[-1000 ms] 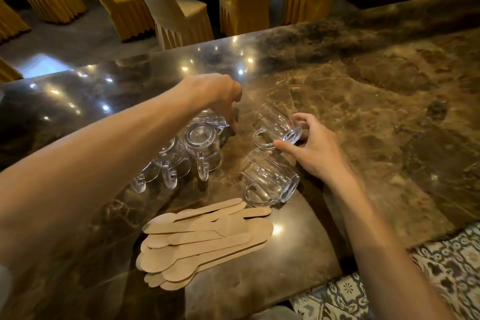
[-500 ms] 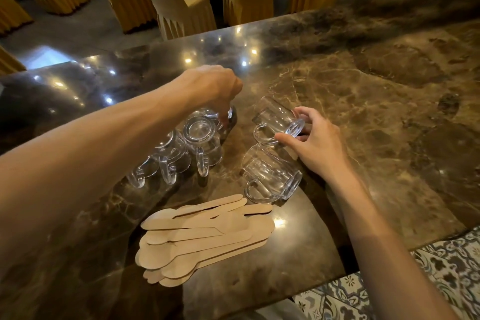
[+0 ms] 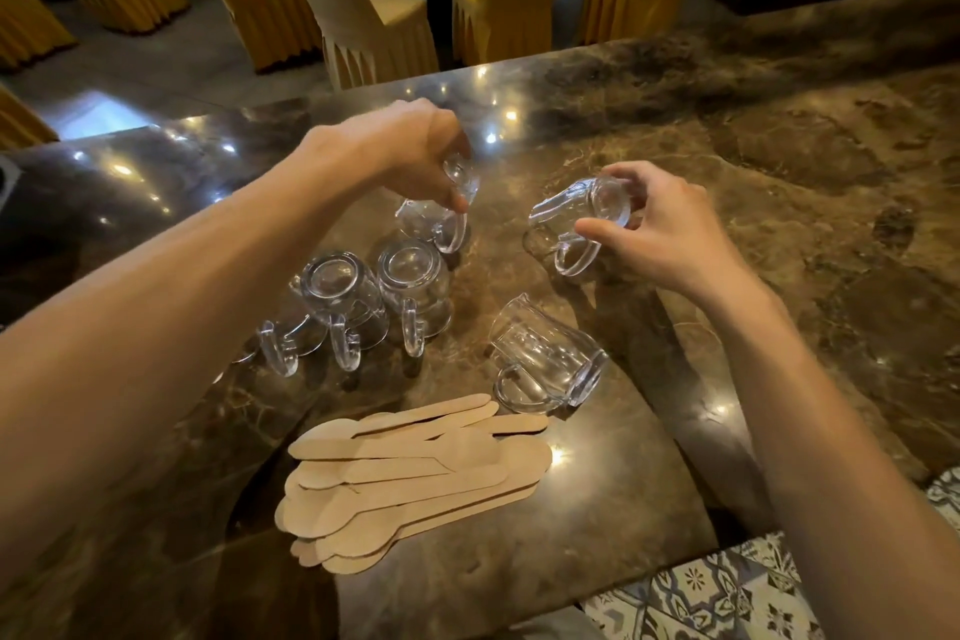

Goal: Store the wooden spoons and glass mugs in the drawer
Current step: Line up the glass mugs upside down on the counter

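A third mug [image 3: 280, 348], left of and below the left grip, is half hidden behind the forearm. Two standing mugs [image 3: 415, 286] rest rim-down just below that grip. The left hand [image 3: 410, 156] pinches an upturned mug [image 3: 441, 208] by its base, probably because the handle hangs underneath. The spoons [image 3: 415, 473] lie piled well below both grips. A fallen mug [image 3: 545, 364] lies under the right grip. The right hand [image 3: 660, 229] curls round a tilted mug [image 3: 576, 213] at its base. The drawer is out of view.
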`<state>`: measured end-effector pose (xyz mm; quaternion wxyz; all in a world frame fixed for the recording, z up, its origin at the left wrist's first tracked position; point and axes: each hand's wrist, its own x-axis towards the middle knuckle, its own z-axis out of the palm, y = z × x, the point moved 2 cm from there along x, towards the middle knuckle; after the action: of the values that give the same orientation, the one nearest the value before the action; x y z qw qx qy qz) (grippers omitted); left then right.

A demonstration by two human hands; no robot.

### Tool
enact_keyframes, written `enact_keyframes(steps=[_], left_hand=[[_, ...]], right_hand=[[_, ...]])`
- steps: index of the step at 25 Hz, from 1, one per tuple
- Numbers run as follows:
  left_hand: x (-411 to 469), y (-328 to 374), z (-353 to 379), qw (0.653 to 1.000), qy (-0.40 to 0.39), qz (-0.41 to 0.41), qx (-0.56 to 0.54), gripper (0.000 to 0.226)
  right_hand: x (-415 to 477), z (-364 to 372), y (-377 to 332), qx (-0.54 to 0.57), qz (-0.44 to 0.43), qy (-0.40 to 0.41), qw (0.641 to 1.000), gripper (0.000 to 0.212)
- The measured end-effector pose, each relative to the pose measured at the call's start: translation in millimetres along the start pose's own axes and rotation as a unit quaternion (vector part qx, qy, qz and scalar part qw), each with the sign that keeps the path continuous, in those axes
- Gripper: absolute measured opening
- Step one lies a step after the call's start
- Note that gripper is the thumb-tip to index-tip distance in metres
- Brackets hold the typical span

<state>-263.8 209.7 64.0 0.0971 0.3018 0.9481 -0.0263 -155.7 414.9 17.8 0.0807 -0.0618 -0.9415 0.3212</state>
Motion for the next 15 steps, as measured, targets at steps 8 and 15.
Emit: enact_keyframes(steps=[8,15], left_hand=[[-29.4,5.9,-5.7,0.978,0.083,-0.009,-0.193,0.063],[-48.5,14.8,5.2,0.967,0.085,-0.012,-0.241,0.067]], right_hand=[[9.2,-20.0,-24.6,-0.067,-0.072,-0.046,0.994,0.065],[10.7,-18.0,-39.4,-0.107,-0.111,-0.113,0.982,0.068]])
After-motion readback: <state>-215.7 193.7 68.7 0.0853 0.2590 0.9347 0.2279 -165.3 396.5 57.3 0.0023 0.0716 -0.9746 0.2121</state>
